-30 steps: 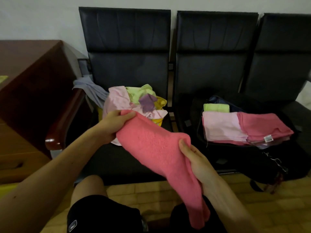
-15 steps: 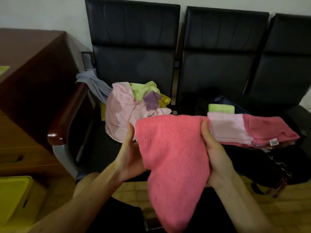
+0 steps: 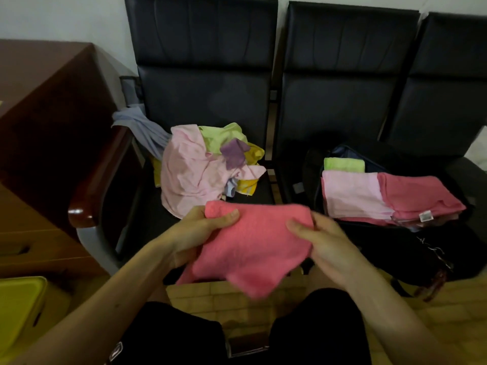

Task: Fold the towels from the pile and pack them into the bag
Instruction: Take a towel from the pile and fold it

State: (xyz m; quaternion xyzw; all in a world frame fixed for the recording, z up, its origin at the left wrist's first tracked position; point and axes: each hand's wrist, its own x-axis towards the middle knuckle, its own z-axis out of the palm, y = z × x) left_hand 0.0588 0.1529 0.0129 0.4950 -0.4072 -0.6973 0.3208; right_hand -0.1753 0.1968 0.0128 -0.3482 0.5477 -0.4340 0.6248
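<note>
1. Packed so far: the black bag (image 3: 382, 241) lies open at the right of the frame, on the bench (image 3: 147, 217). Three folded towels show in it: a green towel (image 3: 344, 164) at the back, a light pink towel (image 3: 350, 193) in front of it, and a darker pink towel (image 3: 419, 196) touching that one's right side.
2. In hand: a coral-pink towel (image 3: 253, 248) hangs in the lower middle of the frame, above the person's knees, between pile and bag. The left hand (image 3: 200, 230) pinches its upper left corner, with the thumb on top and the fingers (image 3: 229, 216) curled round the cloth. The right hand (image 3: 324, 246) grips the upper right edge in the same way. The lower edge sags unevenly, so I judge this fold unfinished.
3. Left to do: the pile (image 3: 195, 175), at the middle left on the bench, is a crumpled mix of pale pink, green, purple and yellow cloth. A grey-blue piece (image 3: 142, 127) trails towards the armrest.
4. Judgement: several towels remain, though how many the pile hides cannot be told.
</note>
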